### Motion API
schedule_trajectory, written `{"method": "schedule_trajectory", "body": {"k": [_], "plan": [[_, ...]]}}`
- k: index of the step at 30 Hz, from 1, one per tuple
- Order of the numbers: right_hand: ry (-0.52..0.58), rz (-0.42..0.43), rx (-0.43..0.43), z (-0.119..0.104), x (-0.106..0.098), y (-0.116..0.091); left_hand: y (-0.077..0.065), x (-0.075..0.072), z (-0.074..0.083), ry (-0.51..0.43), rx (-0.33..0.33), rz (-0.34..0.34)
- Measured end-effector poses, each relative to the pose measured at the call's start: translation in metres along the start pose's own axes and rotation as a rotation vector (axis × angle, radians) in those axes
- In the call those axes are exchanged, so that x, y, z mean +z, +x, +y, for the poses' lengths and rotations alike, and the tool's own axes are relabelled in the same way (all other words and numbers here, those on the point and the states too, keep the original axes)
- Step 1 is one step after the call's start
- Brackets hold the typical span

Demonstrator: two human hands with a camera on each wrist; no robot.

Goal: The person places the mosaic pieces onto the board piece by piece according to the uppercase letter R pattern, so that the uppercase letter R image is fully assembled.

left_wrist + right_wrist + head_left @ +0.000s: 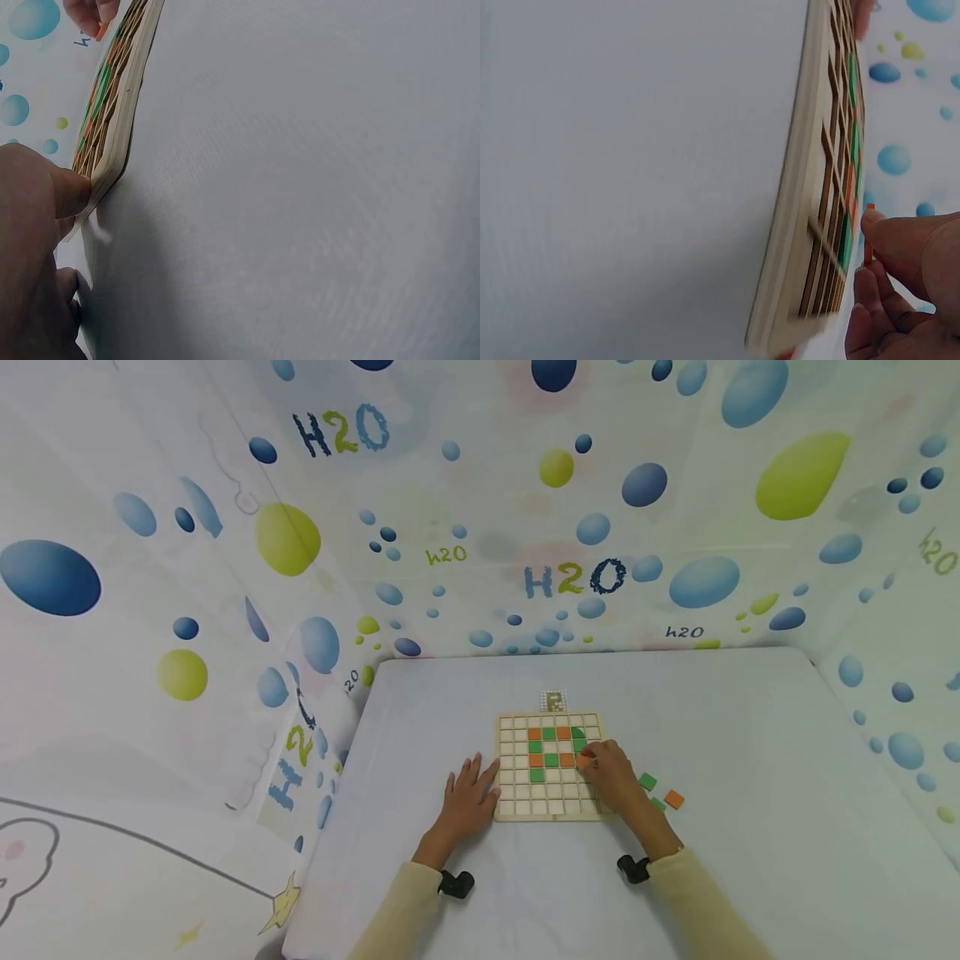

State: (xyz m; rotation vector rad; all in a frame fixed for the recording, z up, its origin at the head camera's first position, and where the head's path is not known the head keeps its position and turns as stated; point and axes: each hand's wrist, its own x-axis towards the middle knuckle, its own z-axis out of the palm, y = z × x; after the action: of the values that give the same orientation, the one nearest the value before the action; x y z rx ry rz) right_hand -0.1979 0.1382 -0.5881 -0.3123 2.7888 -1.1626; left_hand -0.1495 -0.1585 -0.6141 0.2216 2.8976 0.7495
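My right hand (613,777) pinches a small orange tile (868,251) between thumb and fingers, over the right side of a wooden grid board (555,817). In the right wrist view the tile stands on edge, partly behind the thumb. Orange tiles (535,734) and green tiles (551,760) fill several cells in the board's upper and middle part, among them a green piece with a rounded corner (577,732). My left hand (465,802) lies at the board's left edge with fingers extended; the left wrist view shows its thumb (71,193) touching the board's corner.
Two loose green tiles (647,782) and one loose orange tile (674,799) lie on the white table (750,743) right of the board. Behind the board is a small pattern card (553,701). Printed white curtains (487,485) enclose the table's back and sides.
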Motion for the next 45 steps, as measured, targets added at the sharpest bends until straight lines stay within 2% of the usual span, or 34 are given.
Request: {"method": "schedule_trajectory", "body": {"k": [9, 18, 28, 33, 38, 40, 45], "plan": [[-0.084, 0.018, -0.162, -0.018, 0.033, 0.000, -0.001, -0.001, 0.000, -0.002, 0.002, 0.004], [-0.155, -0.004, -0.148, -0.018, 0.043, -0.001, 0.000, 0.000, -0.001, 0.004, 0.006, -0.002], [-0.139, 0.010, -0.160, -0.018, 0.044, -0.004, 0.001, 0.000, -0.001, 0.007, 0.004, -0.001], [-0.125, 0.046, -0.175, -0.016, 0.040, -0.009, 0.002, 0.001, -0.001, 0.025, 0.000, -0.010], [-0.134, 0.098, -0.188, -0.009, 0.027, -0.021, 0.001, 0.001, 0.000, 0.006, 0.001, -0.009], [-0.133, 0.110, -0.154, -0.004, 0.020, -0.026, 0.001, 0.000, 0.000, 0.003, 0.000, -0.008], [-0.076, 0.124, -0.009, 0.017, -0.005, -0.040, 0.000, 0.000, 0.001, -0.001, -0.008, -0.012]]}}
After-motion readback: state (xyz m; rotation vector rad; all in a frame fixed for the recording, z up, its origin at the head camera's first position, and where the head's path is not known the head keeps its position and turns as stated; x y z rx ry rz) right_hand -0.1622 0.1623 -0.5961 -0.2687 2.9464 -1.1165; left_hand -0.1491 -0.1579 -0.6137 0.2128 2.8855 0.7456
